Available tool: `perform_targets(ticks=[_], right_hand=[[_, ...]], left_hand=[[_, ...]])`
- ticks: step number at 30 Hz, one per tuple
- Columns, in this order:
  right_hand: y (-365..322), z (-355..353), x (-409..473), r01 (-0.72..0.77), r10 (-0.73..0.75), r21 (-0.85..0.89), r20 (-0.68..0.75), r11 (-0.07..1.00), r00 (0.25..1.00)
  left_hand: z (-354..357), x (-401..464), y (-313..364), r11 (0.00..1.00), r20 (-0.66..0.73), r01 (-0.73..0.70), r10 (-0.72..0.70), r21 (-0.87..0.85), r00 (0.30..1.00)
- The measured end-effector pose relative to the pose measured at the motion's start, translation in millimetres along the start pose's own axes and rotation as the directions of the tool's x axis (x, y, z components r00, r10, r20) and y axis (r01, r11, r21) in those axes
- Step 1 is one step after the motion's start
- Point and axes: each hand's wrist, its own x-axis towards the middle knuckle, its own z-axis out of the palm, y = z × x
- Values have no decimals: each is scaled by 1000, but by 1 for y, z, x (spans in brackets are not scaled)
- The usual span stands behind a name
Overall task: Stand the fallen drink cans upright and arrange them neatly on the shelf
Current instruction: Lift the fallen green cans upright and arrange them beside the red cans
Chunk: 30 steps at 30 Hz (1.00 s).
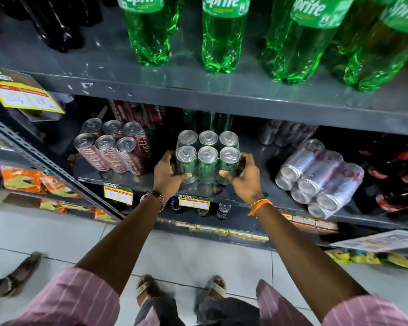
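A shrink-wrapped pack of green cans (207,154) stands upright at the middle of the grey shelf (264,196). My left hand (169,175) grips its left side and my right hand (242,176) grips its right side, thumbs across the front cans. To the left, a wrapped pack of red cola cans (113,147) stands upright, leaning slightly. To the right, a wrapped pack of silver cans (316,177) lies on its side, can tops facing the front edge.
Green Sprite bottles (222,36) fill the shelf above. More red, green and silver packs sit at the back of the can shelf. Dark bottles with red caps (396,180) stand far right. Price tags line the shelf edge. Another person's shoe (19,274) is at left on the tiled floor.
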Motion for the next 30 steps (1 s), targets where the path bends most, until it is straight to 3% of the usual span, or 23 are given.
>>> perform_targets(ticks=[5, 8, 11, 15, 19, 30], right_hand=[[-5, -3, -1, -19, 20, -42, 34, 999, 999], [-7, -5, -5, -62, 63, -49, 17, 997, 998], [-8, -6, -12, -97, 92, -40, -109, 995, 990], [-17, -7, -21, -78, 37, -148, -258, 986, 965], [-28, -7, -19, -48, 4, -223, -193, 974, 981], [-38, -19, 39, -54, 24, -294, -105, 954, 994]], left_hand=[[-2, 9, -1, 998, 13, 32, -32, 51, 999], [-8, 20, 6, 976, 101, 126, -110, -176, 989], [-12, 41, 24, 912, 141, 182, -139, -367, 980], [-8, 69, 45, 911, 204, 224, -160, -346, 966], [-5, 73, 45, 959, 239, 213, -165, -189, 957], [-4, 17, 35, 887, 154, 203, -152, -414, 976]])
